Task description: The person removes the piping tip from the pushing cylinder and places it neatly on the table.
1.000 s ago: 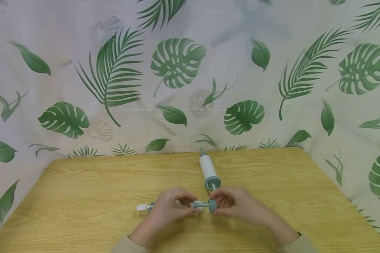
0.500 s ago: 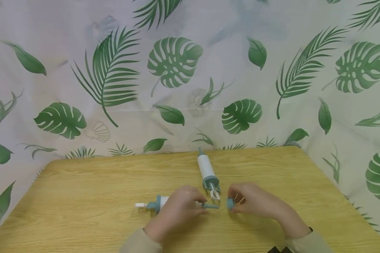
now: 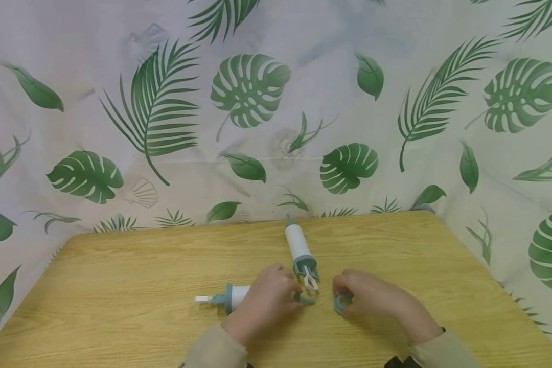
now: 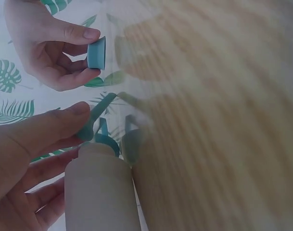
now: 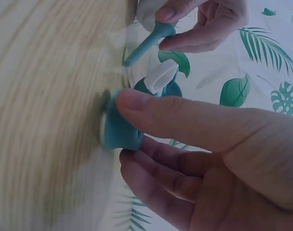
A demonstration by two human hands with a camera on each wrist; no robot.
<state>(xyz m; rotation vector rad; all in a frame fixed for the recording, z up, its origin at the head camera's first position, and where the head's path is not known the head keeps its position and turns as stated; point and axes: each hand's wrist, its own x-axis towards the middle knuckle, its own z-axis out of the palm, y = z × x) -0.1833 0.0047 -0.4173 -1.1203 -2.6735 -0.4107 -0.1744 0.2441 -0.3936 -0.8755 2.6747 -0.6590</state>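
Note:
My left hand (image 3: pixel 269 301) pinches a slim teal nozzle (image 3: pixel 307 300) by its wider end; the narrow tip points right. Under that hand a white-barrelled syringe (image 3: pixel 240 294) lies on its side, partly covered, its teal flange and white pull handle to the left. My right hand (image 3: pixel 372 296) holds a short teal ring cap (image 5: pixel 121 122) between thumb and fingers, low at the tabletop. In the head view the cap's round opening shows. A gap separates nozzle and cap. Behind the hands lies a second white and teal syringe (image 3: pixel 298 243), its white handle toward me.
The wooden table (image 3: pixel 156 271) reaches back to a white curtain (image 3: pixel 179 199) printed with green leaves. The second syringe's handle (image 3: pixel 310 282) ends in the space between my two hands, close to the left fingers.
The nozzle and ring cap were together; my right hand has drawn the cap off to the right. It has then tilted the cap down toward the table. The left hand has shifted slightly right.

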